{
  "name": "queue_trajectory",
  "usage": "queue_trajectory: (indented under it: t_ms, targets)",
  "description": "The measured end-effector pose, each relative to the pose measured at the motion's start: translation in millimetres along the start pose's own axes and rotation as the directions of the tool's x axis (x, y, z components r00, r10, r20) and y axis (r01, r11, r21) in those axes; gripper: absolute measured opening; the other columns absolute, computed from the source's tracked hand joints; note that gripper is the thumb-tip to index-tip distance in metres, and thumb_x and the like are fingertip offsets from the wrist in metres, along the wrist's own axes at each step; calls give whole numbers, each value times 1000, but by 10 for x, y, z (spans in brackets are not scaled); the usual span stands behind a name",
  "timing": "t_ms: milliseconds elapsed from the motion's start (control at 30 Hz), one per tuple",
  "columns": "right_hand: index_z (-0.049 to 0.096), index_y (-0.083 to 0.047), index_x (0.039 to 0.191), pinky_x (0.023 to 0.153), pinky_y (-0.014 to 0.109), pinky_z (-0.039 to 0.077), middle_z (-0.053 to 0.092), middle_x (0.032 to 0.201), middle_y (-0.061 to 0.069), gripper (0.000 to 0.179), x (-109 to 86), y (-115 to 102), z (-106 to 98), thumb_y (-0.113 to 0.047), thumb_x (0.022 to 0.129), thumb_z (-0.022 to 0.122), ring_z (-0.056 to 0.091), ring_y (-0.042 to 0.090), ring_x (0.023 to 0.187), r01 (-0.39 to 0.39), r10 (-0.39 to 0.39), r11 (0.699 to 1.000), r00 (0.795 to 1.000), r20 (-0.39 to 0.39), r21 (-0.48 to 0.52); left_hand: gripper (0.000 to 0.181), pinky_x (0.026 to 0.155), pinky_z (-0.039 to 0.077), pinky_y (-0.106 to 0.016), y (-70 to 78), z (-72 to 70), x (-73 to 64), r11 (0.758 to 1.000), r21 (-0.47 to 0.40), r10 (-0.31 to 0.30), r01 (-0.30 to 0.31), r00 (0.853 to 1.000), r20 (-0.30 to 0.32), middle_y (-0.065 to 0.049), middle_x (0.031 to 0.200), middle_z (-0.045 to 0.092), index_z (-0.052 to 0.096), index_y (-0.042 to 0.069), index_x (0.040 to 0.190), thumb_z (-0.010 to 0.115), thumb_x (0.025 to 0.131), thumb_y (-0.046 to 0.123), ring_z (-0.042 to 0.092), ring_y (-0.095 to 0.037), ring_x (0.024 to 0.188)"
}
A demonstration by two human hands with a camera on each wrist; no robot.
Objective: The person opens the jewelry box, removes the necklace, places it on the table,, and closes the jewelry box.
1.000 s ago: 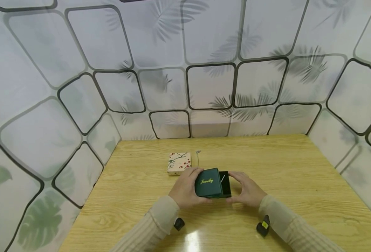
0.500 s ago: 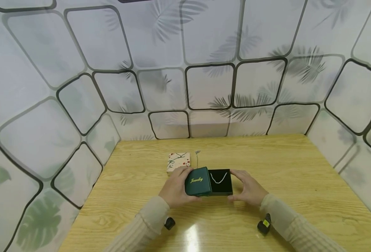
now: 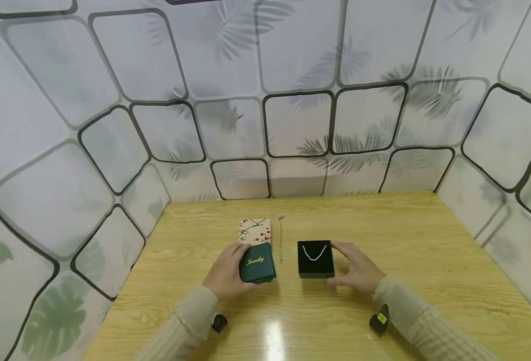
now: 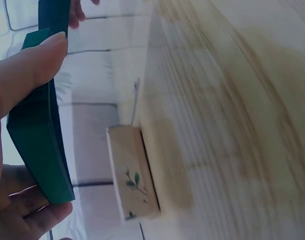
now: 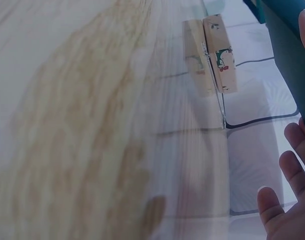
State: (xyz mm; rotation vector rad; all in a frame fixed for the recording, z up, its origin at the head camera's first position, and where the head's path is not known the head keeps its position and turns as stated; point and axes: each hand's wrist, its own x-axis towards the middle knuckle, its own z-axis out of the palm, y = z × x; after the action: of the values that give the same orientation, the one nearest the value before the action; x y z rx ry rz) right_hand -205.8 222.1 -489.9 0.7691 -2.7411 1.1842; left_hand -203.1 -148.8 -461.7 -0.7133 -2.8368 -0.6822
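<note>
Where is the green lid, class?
In the head view, the left hand grips the green lid, left of the black box, nearer the camera than the flowered box.

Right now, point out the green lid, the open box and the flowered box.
Green lid (image 3: 258, 263): head view, middle of its top face.
Open box (image 3: 316, 275): head view, on its front wall.
Flowered box (image 3: 254, 231): head view, visible part of its top.

wood table (image 3: 405, 230), yellowish w/ visible grain; bright glare spot (image 3: 274, 341) nr the bottom edge of the head view. small cream box (image 3: 254, 229) w/ red flowers & dark branches sits twd the far side, a bit l. of ctr. thin chain (image 3: 281, 240) lies approx straight just r. of it. pale wall (image 3: 229, 65) behind & both sides, w/ blk/grey rounded outlines & leaf prints.
</note>
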Motion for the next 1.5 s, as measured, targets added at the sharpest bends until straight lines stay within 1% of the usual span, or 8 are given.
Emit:
queue_trajectory:
  t_ms: [167, 367, 533, 733, 933, 1233, 1400, 1500]
  targets:
    - [36, 5, 144, 100, 63, 35, 41, 143, 22, 98, -11, 16, -3, -36, 70, 86, 37, 41, 129, 1, -1, 1000, 1000, -5, 4, 104, 103, 40, -45, -108, -15, -41, 1000, 15, -5, 5, 999, 32, -4, 138, 46, 44, 13, 143, 88, 58, 53, 46, -25, 123]
    - [36, 4, 145, 99, 64, 35, 41, 143, 22, 97, -24, 48, -6, -35, 71, 86, 38, 41, 129, 4, -4, 1000, 1000, -12, -3, 108, 102, 41, -46, -207, 2, -58, 999, 33, -21, 19, 997, 75, -7, 140, 45, 41, 12, 146, 88, 58, 55, 46, -26, 125]
    - [34, 4, 145, 99, 63, 35, 40, 144, 22, 98, -26, 50, -22, -34, 71, 86, 37, 42, 129, 0, 0, 1000, 1000, -4, 1, 110, 101, 42, -46, -237, 6, -59, 998, 41, -43, 38, 992, 121, -8, 135, 48, 41, 10, 146, 87, 57, 56, 48, -26, 120]
    - [34, 6, 145, 99, 61, 37, 39, 144, 23, 97, -28, 53, -29, -31, 72, 86, 38, 41, 129, 10, -10, 1000, 1000, 0, 4, 110, 102, 40, -47, -248, -3, -67, 998, 53, -51, 43, 984, 172, -11, 135, 47, 43, 4, 143, 87, 57, 56, 47, -29, 123]
    - [34, 6, 145, 99, 62, 37, 38, 144, 25, 97, -34, 50, -37, -32, 72, 86, 37, 42, 129, 11, -11, 1000, 1000, 2, 9, 112, 101, 41, -47, -303, 14, -72, 997, 62, -54, 41, 973, 223, -12, 133, 49, 43, 3, 142, 87, 55, 57, 48, -30, 121]
    - [33, 5, 146, 98, 64, 36, 38, 145, 24, 97, -35, 49, -36, -33, 72, 85, 37, 42, 130, 9, -9, 1000, 1000, 6, 6, 111, 101, 41, -47, -378, 55, -71, 996, 79, -73, 51, 949, 307, -15, 134, 47, 41, 0, 142, 87, 58, 56, 47, -31, 122]
    - [33, 5, 146, 98, 63, 37, 38, 145, 24, 98, -34, 53, -28, -32, 72, 85, 37, 42, 130, 8, -8, 1000, 1000, 3, 0, 109, 102, 40, -46, -372, 45, -63, 994, 98, -86, 56, 939, 333, -16, 135, 46, 40, -1, 143, 87, 61, 54, 46, -31, 123]
    - [33, 5, 146, 99, 62, 37, 38, 145, 23, 98, -32, 47, -27, -31, 72, 85, 37, 41, 130, 8, -8, 1000, 1000, 3, 4, 108, 102, 40, -47, -373, 49, -69, 993, 98, -90, 60, 938, 335, -16, 136, 46, 40, -1, 143, 87, 61, 53, 46, -32, 124]
